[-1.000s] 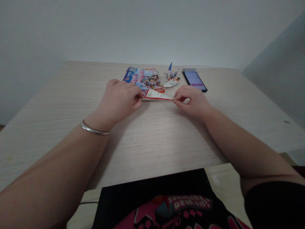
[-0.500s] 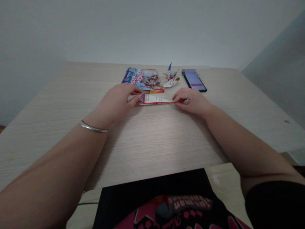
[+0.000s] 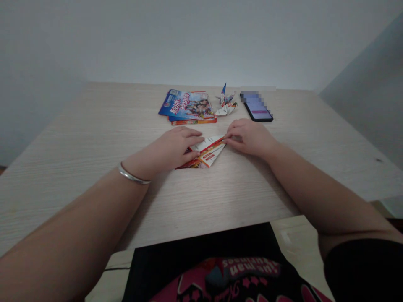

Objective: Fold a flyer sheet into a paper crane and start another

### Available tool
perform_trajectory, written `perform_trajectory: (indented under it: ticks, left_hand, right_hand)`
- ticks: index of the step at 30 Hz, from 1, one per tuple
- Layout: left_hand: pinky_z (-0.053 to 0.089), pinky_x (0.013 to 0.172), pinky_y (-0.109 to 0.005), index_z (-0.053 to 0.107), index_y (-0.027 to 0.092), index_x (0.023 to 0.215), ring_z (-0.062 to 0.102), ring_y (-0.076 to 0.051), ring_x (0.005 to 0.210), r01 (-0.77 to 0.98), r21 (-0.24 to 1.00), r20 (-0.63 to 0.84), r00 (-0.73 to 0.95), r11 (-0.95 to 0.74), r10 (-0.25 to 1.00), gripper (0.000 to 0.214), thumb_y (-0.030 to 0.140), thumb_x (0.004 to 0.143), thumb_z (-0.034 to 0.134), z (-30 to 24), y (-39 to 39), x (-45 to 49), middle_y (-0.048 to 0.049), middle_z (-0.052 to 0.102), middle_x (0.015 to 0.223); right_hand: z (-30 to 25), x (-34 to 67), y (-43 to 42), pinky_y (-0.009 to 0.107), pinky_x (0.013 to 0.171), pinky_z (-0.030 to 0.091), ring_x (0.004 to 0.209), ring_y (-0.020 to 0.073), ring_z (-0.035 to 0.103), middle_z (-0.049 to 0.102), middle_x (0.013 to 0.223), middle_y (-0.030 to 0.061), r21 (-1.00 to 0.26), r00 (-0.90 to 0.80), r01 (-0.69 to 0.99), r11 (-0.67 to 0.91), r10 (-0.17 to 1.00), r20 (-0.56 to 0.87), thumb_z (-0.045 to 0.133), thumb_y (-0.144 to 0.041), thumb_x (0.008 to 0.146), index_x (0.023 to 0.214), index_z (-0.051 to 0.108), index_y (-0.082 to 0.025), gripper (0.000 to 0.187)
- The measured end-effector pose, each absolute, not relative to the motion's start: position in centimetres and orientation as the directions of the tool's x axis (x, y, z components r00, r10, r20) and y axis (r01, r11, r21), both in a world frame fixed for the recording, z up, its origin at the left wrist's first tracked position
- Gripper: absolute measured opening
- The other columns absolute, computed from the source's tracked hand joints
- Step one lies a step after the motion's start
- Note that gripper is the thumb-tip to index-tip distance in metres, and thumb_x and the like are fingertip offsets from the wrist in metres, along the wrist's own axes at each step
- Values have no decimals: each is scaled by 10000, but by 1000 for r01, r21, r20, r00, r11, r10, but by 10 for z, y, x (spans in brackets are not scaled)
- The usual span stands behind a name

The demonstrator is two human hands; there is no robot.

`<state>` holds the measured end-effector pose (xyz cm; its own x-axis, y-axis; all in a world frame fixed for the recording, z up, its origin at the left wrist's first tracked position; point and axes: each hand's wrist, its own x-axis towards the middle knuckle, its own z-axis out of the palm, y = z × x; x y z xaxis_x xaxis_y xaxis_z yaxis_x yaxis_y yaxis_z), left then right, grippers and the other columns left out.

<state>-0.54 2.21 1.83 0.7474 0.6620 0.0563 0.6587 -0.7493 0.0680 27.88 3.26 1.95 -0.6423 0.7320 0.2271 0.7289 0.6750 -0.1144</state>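
Note:
A folded piece of printed paper (image 3: 209, 154), white with red bands, lies flat on the wooden table (image 3: 78, 138) as a triangle. My left hand (image 3: 170, 150) rests on its left part with the fingers stretched flat, pressing it down. My right hand (image 3: 248, 137) has its fingers drawn together and pinches the paper's upper right tip. A silver bangle (image 3: 132, 176) sits on my left wrist.
Behind the hands lie a stack of colourful leaflets (image 3: 187, 107), a finished paper crane (image 3: 226, 105) and a phone (image 3: 256, 108) with its screen lit. The table's near edge runs just above my lap. A wall stands behind the table.
The paper was held up as a narrow strip between both hands; now it lies flat and closer to me as a triangle. My left hand has opened onto it.

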Motion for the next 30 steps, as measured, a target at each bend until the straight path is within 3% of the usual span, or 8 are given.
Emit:
perform_trajectory:
  ticks: [6, 13, 16, 18, 20, 23, 26, 30]
  left_hand:
    - [445, 1171, -446, 682, 125, 1394, 616, -312, 1296, 671, 32, 74, 738, -741, 671, 496, 377, 999, 523, 19, 18, -4, -172, 657, 1409]
    - [479, 1098, -418, 711, 164, 1336, 657, -302, 1202, 691, -3, 32, 723, -723, 690, 478, 452, 982, 569, 26, 17, -5, -150, 691, 1326]
    - [494, 1036, -387, 734, 174, 1266, 682, -282, 1153, 694, -20, 5, 720, -720, 694, 430, 443, 1002, 527, 33, 15, -2, -130, 733, 1245]
    - [509, 938, -354, 755, 185, 1160, 709, -257, 1062, 707, -12, -14, 707, -707, 707, 402, 437, 1024, 473, 40, 11, 2, -102, 768, 1136]
    - [498, 789, -333, 757, 192, 1028, 721, -235, 898, 774, -32, -26, 632, -633, 774, 409, 408, 1042, 411, 47, 7, 6, -83, 780, 1008]
    - [450, 663, -334, 728, 179, 991, 710, -244, 772, 856, -65, 10, 515, -514, 857, 406, 382, 1047, 381, 53, 2, 11, -90, 763, 875]
    - [435, 618, -321, 696, 185, 1069, 694, -230, 707, 902, -28, 90, 432, -431, 898, 320, 354, 1026, 427, 53, 3, 10, -75, 746, 817]
    - [457, 605, -309, 665, 198, 1053, 677, -205, 681, 918, 125, 182, 351, -375, 919, 210, 302, 961, 508, 46, 9, 4, -61, 742, 815]
  right_hand:
    - [17, 270, 29, 418, 944, 497, 1064, 289, 662, 759, 1101, 107, -145, -576, 787, 599, 799, 175, 775, -511, 869, 1005, 770, -194, 345]
    - [12, 269, 29, 432, 1032, 466, 1135, 297, 643, 747, 1202, 124, -202, -615, 730, 653, 757, 221, 740, -366, 904, 1172, 756, -169, 333]
    - [14, 263, 23, 421, 1024, 457, 1127, 282, 639, 746, 1200, 113, -203, -668, 672, 713, 701, 251, 711, -293, 920, 1143, 756, -183, 253]
    - [18, 256, 15, 420, 1019, 451, 1117, 278, 634, 752, 1167, 114, -192, -707, 638, 746, 666, 239, 679, -339, 957, 1093, 751, -186, 217]
    - [23, 248, 6, 412, 968, 468, 1075, 281, 635, 746, 1125, 122, -173, -711, 650, 740, 673, 206, 686, -470, 955, 1056, 736, -180, 311]
    - [27, 238, -5, 408, 921, 484, 1090, 309, 629, 722, 1156, 142, -101, -674, 719, 687, 726, 136, 770, -608, 851, 1116, 714, -165, 519]
    - [28, 233, -11, 405, 901, 489, 1099, 315, 628, 715, 1166, 146, -43, -663, 740, 671, 740, 113, 751, -639, 852, 1141, 707, -170, 552]
    - [31, 236, -12, 390, 791, 483, 1045, 306, 659, 732, 1144, 142, 21, -614, 788, 616, 781, 115, 669, -543, 929, 1114, 691, -175, 412]
